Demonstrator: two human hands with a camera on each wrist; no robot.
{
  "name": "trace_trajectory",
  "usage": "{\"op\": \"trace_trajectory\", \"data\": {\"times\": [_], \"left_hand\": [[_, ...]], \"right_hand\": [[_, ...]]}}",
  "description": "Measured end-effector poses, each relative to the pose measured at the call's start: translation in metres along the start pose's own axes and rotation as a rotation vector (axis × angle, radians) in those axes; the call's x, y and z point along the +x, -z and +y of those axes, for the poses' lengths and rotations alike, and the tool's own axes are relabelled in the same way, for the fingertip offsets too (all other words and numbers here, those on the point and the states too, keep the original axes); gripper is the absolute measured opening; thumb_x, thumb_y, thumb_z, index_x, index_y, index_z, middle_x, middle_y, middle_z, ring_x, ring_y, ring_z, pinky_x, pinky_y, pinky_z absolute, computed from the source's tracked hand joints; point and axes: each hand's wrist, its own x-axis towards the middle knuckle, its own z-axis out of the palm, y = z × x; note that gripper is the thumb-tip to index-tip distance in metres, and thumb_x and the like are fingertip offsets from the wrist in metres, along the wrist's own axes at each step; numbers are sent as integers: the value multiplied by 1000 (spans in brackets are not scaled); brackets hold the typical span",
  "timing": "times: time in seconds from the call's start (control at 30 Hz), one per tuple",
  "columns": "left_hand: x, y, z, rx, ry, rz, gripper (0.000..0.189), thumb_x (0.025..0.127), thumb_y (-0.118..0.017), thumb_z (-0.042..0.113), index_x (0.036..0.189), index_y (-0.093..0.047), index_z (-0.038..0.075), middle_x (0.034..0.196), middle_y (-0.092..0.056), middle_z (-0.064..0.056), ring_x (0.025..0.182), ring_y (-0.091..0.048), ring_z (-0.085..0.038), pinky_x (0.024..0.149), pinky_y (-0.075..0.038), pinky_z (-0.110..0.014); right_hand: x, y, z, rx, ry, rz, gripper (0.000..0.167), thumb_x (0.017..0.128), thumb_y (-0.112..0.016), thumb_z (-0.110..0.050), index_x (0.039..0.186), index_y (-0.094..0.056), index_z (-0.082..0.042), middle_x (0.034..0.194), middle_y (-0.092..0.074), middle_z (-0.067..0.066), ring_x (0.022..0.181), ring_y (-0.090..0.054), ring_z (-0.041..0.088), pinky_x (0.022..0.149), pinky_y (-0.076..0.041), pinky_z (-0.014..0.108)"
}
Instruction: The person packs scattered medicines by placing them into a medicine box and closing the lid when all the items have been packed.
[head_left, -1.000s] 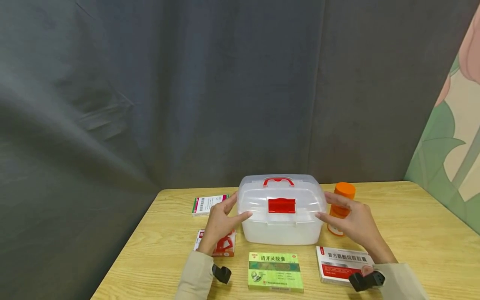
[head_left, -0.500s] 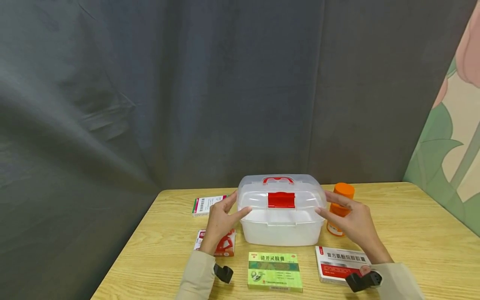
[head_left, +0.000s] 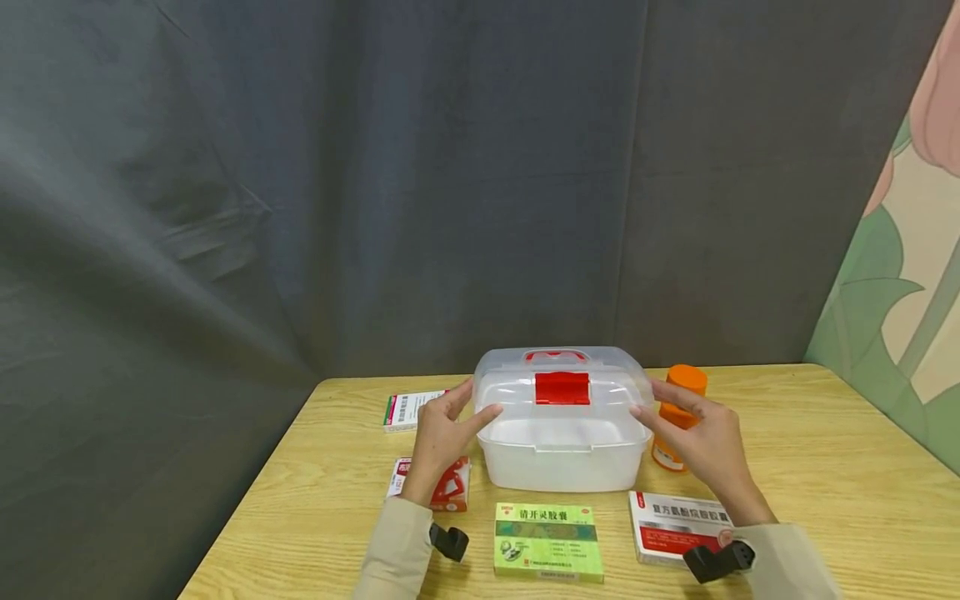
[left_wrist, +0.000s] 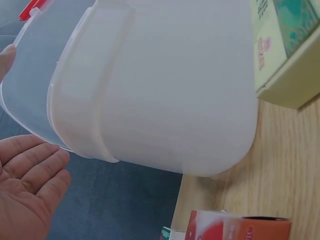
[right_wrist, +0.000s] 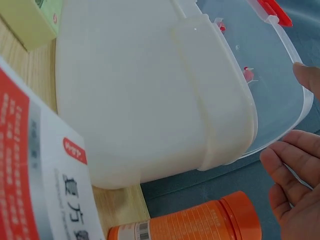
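A translucent white plastic storage box (head_left: 562, 468) stands on the table with its clear lid (head_left: 495, 379) tilted up at the front. A red latch (head_left: 562, 388) and a red handle sit on the lid. My left hand (head_left: 441, 429) holds the lid's left end, thumb on the front edge, fingers along the side. My right hand (head_left: 705, 437) does the same at the right end. Both wrist views show the gap between the box wall (left_wrist: 165, 85) and the raised lid (right_wrist: 270, 95). An orange pill bottle (head_left: 684, 382) stands behind my right fingers.
A green medicine box (head_left: 548, 542) lies in front of the storage box. A white-and-red medicine box (head_left: 667, 529) lies under my right wrist, a red one (head_left: 453, 490) beside my left wrist. Another white carton (head_left: 408, 410) lies further back. A grey curtain (head_left: 480, 183) hangs behind the table (head_left: 300, 508).
The lid's front edge has risen from the box base and a gap has widened under it. Both thumbs have moved up with it. The storage box base stays in place.
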Motion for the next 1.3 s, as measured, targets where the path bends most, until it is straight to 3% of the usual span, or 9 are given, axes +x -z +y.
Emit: {"op": "trace_trajectory", "data": {"times": [0.33, 0.77, 1.0, 1.13, 1.23, 1.3], "left_hand": [[1, 0, 3, 35, 7, 26, 68, 78, -79, 46, 130, -62, 6, 131, -59, -7, 120, -56, -22, 98, -45, -35], [3, -2, 8, 28, 0, 51, 69, 77, -80, 47, 128, -63, 4, 128, -61, -9, 118, -57, -22, 97, -45, -32], [5, -3, 9, 19, -14, 50, 68, 76, -81, 43, 126, -63, 1, 125, -63, -12, 115, -59, -22, 95, -47, -31], [8, -3, 9, 22, -12, 53, 69, 76, -81, 45, 126, -63, 0, 125, -62, -12, 116, -59, -23, 95, -47, -32], [10, -4, 9, 18, -4, 54, 70, 76, -80, 47, 125, -63, 0, 126, -62, -13, 117, -58, -24, 96, -47, -36], [11, -4, 9, 14, -8, 55, 69, 77, -80, 46, 125, -63, 0, 127, -61, -13, 117, -58, -26, 96, -47, -38]], "right_hand": [[2, -2, -1, -4, -19, 27, 52, 86, -75, -32, 125, -63, -1, 116, -66, 19, 112, -54, 36, 91, -43, 59], [3, -2, -2, -17, -5, 66, 47, 85, -77, -30, 122, -67, -4, 113, -68, 14, 109, -57, 28, 85, -44, 21], [5, 0, -2, -25, -17, 62, 49, 86, -75, -32, 123, -65, -1, 115, -67, 18, 111, -56, 34, 91, -47, 56], [7, 1, -1, -34, -28, 56, 50, 87, -74, -35, 124, -65, -2, 116, -66, 16, 110, -57, 33, 89, -51, 32], [8, 0, -1, -24, -28, 62, 50, 87, -74, -34, 124, -65, -3, 116, -66, 15, 109, -59, 32, 83, -45, 12], [9, 0, -1, -9, -22, 68, 49, 86, -75, -33, 124, -65, -2, 116, -67, 15, 108, -59, 32, 82, -42, 7]]}}
